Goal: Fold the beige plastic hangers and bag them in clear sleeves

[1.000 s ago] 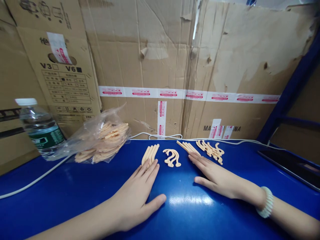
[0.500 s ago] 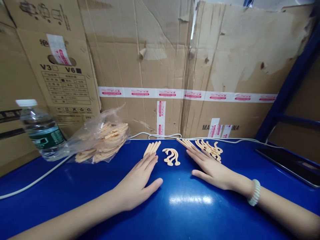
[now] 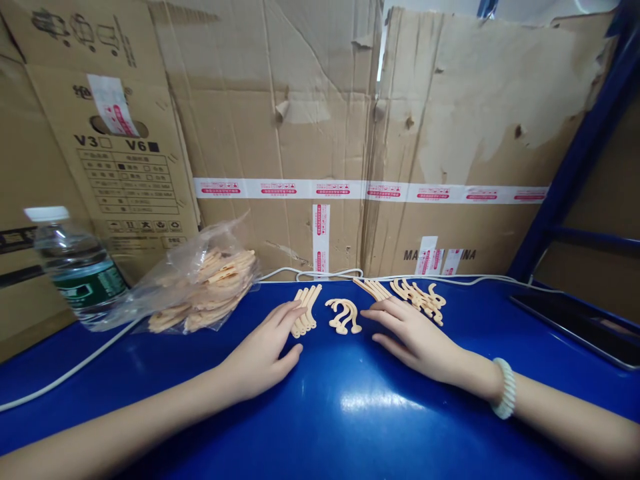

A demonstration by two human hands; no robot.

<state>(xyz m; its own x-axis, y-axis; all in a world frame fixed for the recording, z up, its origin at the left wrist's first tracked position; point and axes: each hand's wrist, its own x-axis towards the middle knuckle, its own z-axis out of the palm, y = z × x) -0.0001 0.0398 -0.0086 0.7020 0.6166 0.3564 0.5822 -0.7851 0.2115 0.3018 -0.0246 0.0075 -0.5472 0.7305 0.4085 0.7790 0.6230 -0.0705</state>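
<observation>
- On the desk (image 3: 350,440), straight sticks (image 3: 307,312) lie right beside the left hand (image 3: 265,350), long axis pointing away.
- Right hand (image 3: 417,337) nearer the hooks (image 3: 345,315); both unclenched.

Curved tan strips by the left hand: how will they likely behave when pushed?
The curved tan strips probably stay fairly stiff, since they hold matching bends. They look light, being so slim. On the glossy blue tabletop they'd likely slide easily; their bent shape should discourage rolling.
</observation>
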